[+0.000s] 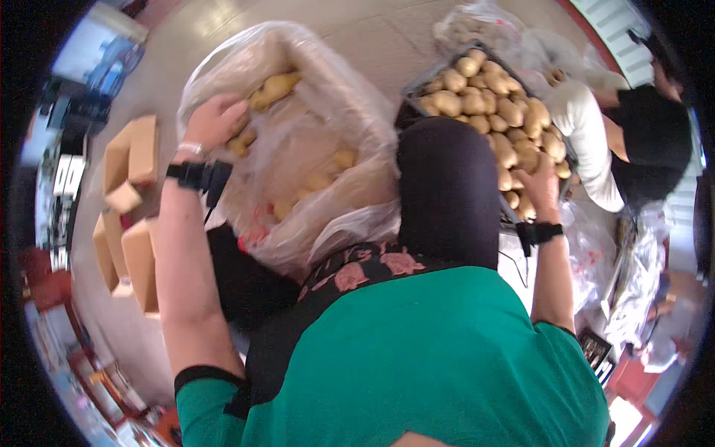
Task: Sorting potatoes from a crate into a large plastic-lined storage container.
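A cardboard box lined with clear plastic (357, 112) stands before me on the left, with several potatoes (276, 89) lying in it. Over its left side is my left hand (219, 120), fingers curled at a potato; whether it grips it I cannot tell. To the right, a dark plastic crate (416, 89) is heaped with potatoes (475, 103). My right hand (539, 184) rests on the potatoes at the crate's near right part, its fingertips against one; a firm hold cannot be made out. Dark straps are on both wrists.
Open cardboard boxes (142, 151) stand on the floor at left. Another person (651, 139) is close beyond the crate at right. Plastic bags of potatoes (475, 28) lie behind the crate, and crumpled clear plastic (586, 251) lies at right. My knee (447, 184) is between box and crate.
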Demonstrator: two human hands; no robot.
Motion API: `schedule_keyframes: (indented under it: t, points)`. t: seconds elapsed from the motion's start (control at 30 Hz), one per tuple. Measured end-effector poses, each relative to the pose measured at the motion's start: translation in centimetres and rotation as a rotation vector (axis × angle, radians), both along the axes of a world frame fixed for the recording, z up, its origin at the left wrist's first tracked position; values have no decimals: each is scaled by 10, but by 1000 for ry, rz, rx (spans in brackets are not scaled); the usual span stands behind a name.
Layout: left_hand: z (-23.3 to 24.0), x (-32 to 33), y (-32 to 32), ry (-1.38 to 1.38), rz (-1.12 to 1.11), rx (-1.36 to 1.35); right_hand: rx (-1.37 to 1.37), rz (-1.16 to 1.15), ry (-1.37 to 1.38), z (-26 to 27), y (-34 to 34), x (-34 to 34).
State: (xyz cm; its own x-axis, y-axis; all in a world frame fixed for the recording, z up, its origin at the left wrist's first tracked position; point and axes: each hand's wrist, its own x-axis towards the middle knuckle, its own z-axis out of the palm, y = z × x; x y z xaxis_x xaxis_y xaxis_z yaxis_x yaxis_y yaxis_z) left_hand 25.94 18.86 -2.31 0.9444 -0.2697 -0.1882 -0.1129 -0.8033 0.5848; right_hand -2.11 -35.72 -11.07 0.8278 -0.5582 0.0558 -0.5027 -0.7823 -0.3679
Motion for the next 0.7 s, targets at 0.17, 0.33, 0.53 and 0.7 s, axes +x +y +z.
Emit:
schedule_keyframes:
  t: [0.17,0.33,0.53,0.7]
  points:
    - [11,-10,-22,294,115,-404,214,254,-204,114,61,55]
    - [21,-26,-45,507,-79,-678,473,665,-303,173,183,128]
    - [13,-34,-50,768,-154,-877,94,939,-98,131,308,191]
    - [-22,-27,-45,860,-144,-816,199,934,-31,78,331,195]
